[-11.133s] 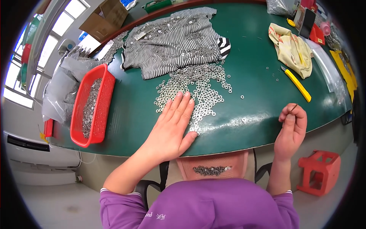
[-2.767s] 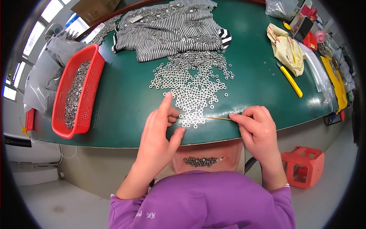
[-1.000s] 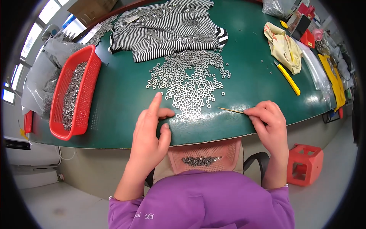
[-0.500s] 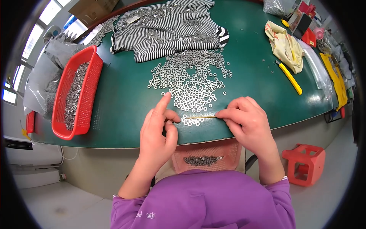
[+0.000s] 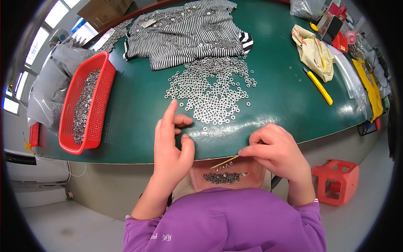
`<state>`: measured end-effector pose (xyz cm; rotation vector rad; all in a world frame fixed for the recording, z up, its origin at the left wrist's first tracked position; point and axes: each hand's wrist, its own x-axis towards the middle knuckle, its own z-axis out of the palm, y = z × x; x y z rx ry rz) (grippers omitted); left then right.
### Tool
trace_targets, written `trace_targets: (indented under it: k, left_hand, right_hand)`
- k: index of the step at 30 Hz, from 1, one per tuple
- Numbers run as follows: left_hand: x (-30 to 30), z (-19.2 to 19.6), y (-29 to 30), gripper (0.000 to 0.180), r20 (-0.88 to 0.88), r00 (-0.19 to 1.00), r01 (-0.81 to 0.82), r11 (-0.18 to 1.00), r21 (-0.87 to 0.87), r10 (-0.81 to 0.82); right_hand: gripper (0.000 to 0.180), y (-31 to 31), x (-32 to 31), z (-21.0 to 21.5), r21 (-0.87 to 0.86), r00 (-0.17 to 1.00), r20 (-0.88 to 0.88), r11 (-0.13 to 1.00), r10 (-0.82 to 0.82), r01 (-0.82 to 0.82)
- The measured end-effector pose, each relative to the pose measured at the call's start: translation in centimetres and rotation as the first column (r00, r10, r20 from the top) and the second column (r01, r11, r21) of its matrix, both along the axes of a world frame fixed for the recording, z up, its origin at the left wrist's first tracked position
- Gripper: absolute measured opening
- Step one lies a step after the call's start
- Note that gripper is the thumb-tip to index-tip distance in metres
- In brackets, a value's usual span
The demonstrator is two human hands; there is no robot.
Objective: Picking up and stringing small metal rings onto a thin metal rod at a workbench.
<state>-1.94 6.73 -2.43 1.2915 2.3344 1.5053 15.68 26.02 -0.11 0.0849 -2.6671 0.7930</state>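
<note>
Fingers (image 5: 252,150) of right hand (image 5: 277,153) pinching thin stick (image 5: 224,161) above pink basket (image 5: 226,176) at worktop's (image 5: 134,113) near edge; left hand (image 5: 170,145) open beside washers (image 5: 212,94). Risk: tilted stick spilling threaded washers floorward.

A loose spread of small metal washers (image 5: 212,90) lies mid-table on the green table (image 5: 134,113); behind it, a striped black-and-white cloth (image 5: 189,31); at the left, a red plastic basket (image 5: 86,109) of washers; far right, a yellow-handled knife (image 5: 319,87); below the near edge, a pink mesh tray (image 5: 226,174).
</note>
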Motion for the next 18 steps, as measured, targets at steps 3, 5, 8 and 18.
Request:
trace_targets:
  k: [3, 5, 8, 18]
  left_hand:
    - [0.1, -0.2, 0.7, 0.074, -0.17, 0.985, -0.017, 0.997, -0.076, 0.004]
    - [0.0, -0.3, 0.8, 0.074, -0.18, 0.984, -0.001, 0.998, -0.07, -0.012]
    - [-0.2, 0.0, 0.8, 0.074, -0.181, 0.98, 0.075, 0.995, -0.072, -0.086]
    - [0.0, -0.3, 0.7, 0.07, -0.096, 0.993, 0.062, 0.998, -0.026, -0.064]
  right_hand:
    - [0.021, 0.6, 1.1, 0.0, -0.047, 0.994, 0.015, 0.993, -0.111, 0.112]
    - [0.021, 1.1, 1.3, -0.4, -0.009, 0.952, -0.047, 0.953, -0.303, 0.303]
    - [0.02, 1.9, 1.4, -0.8, 0.002, 0.845, -0.095, 0.848, -0.527, 0.529]
    - [0.018, 0.8, -0.4, -0.4, 0.022, 0.906, -0.055, 0.907, -0.419, 0.421]
